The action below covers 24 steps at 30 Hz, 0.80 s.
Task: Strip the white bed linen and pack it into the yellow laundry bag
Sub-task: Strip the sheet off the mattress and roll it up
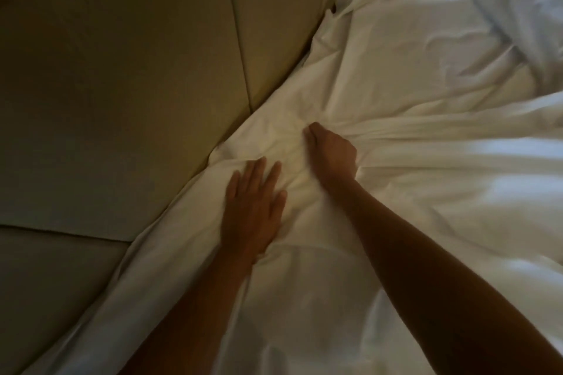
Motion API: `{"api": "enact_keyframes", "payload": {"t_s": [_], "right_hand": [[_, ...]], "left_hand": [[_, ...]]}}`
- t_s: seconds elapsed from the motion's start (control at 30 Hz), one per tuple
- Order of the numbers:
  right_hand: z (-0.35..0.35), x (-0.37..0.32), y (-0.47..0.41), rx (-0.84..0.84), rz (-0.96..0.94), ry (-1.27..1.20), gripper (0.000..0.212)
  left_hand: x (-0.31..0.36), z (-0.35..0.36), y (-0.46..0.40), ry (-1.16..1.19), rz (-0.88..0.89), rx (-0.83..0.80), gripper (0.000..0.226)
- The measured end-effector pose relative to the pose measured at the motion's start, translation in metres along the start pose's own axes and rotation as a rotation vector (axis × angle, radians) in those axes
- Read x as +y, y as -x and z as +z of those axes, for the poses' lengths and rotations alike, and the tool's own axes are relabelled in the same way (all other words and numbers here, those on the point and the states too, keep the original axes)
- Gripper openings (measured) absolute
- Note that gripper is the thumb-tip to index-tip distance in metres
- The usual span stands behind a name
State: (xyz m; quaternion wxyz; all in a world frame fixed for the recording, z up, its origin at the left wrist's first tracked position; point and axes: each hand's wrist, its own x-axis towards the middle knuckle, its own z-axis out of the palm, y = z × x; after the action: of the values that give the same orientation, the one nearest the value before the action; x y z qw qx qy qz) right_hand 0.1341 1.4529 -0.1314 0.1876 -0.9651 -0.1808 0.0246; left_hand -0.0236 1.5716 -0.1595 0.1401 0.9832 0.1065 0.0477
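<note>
while the right hand (330, 151) bunches the white sheet (396, 70) by the headboard (122, 70), the left hand (253, 207) lies flat and loose; a hard tug might rip it.

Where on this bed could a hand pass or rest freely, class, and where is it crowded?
Free: the smoother sheet to the right of the right hand, below the pillow. Crowded: the bunched folds between the left hand, lying flat, and the gripping right hand, beside the headboard.
</note>
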Motion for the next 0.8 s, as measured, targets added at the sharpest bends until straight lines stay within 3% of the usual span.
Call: {"api": "enact_keyframes", "payload": {"t_s": [0.17,0.33,0.43,0.5,0.57,0.7,0.8], "right_hand": [[0.029,0.006,-0.002,0.138,-0.015,0.026,0.034],[0.019,-0.002,-0.006,0.061,-0.097,0.096,0.03],[0.0,-0.019,-0.032,0.176,-0.25,0.138,0.028],[0.003,-0.021,-0.046,0.131,-0.297,0.153,0.029],[0.019,-0.01,-0.051,0.09,-0.306,0.144,0.028],[0.043,0.0,-0.056,0.226,-0.291,0.074,0.024],[0.046,-0.001,-0.056,0.162,-0.267,0.098,0.03]], "left_hand": [[-0.007,0.02,-0.009,-0.08,0.008,0.002,0.06],[-0.009,0.016,-0.012,-0.07,-0.016,-0.036,0.061],[0.006,-0.008,-0.026,-0.015,-0.105,0.049,0.06],[0.013,-0.012,-0.032,-0.004,-0.126,0.098,0.06],[0.013,-0.002,-0.029,-0.069,-0.079,0.072,0.06],[-0.004,0.028,-0.036,-0.126,-0.062,0.074,0.06],[-0.009,0.039,-0.036,-0.115,-0.066,0.09,0.058]]}}
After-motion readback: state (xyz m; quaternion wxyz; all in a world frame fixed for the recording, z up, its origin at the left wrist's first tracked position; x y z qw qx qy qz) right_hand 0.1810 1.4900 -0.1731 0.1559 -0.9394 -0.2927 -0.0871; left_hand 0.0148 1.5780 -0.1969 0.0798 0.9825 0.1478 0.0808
